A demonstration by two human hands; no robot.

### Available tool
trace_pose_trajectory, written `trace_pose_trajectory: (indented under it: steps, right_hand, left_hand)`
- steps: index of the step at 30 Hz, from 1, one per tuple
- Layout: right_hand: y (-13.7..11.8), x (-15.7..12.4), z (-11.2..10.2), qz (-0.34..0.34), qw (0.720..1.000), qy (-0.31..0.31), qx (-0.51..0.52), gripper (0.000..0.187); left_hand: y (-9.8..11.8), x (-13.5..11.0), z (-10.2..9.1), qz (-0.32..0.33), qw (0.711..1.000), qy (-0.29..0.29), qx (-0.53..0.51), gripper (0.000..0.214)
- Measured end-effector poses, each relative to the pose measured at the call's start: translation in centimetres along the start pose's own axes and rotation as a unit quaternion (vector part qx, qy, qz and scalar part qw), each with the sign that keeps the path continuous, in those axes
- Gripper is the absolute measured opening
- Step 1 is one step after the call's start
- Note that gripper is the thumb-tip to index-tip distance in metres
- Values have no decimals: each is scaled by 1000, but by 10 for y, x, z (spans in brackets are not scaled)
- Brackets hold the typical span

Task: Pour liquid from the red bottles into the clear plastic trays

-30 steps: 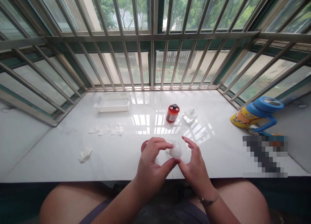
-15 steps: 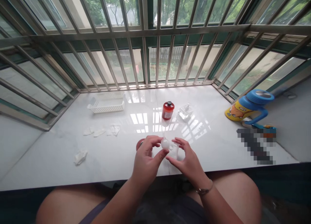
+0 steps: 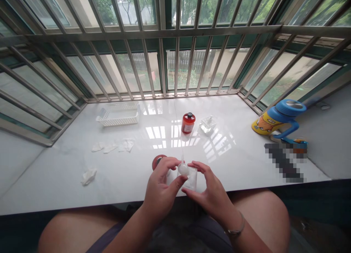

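Note:
My left hand (image 3: 160,183) pinches a translucent round bulb (image 3: 182,169) with a thin stem pointing up between thumb and fingertips. My right hand (image 3: 210,185) curls around a clear cup (image 3: 192,179), its thumb in front and its fingers behind. The bulb is just over the cup's left side; the contact between them cannot be made out. Beyond my left fingers stands a red bottle with a dark cap (image 3: 158,161), partly hidden by the hand. Farther back are a second red bottle with a black cap (image 3: 188,123) and a clear glass vessel (image 3: 208,125).
A white perforated basket (image 3: 119,114) sits at the back left of the white tabletop (image 3: 115,179). Crumpled tissues (image 3: 89,176) lie on the left. At right, a blue and yellow flask (image 3: 274,119) leans beside a pixelated dark object (image 3: 283,163). Metal bars line the windows behind.
Both hands, with the bulb and the clear cup, have moved slightly left and toward me. The view has shifted a little, and more of the near red bottle shows.

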State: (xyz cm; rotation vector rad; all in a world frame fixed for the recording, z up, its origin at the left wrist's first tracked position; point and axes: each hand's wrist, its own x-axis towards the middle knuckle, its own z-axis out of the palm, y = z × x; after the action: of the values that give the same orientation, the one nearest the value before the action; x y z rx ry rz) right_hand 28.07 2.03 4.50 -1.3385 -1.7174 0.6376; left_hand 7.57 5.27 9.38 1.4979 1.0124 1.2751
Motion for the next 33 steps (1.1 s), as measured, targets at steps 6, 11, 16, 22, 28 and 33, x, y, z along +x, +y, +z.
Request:
trace_pose_trajectory:
  steps: [6, 11, 16, 22, 28, 33]
  right_hand:
    - [-3, 0, 1, -7, 1000, -5, -2, 78]
    - [-4, -1, 1, -9, 1000, -4, -2, 79]
    - [-9, -1, -2, -8, 1000, 2, 9, 74]
    - [-19, -9, -9, 14, 998, -5, 64, 84]
    - [-30, -16, -7, 52, 985, -27, 160, 87]
    - [-38, -17, -7, 54, 962, -80, 256, 94]
  left_hand:
    - [0, -9, -7, 18, 1000, -1, 17, 22]
    - [-4, -10, -8, 13, 999, -13, 36, 21]
    - [-5, -15, -9, 20, 996, -40, 74, 33]
    - [-3, -32, -20, -11, 987, -78, 137, 118]
    - [-12, -48, -23, -102, 982, -109, 119, 98]
    - [-12, -52, -19, -134, 983, -51, 115, 89]
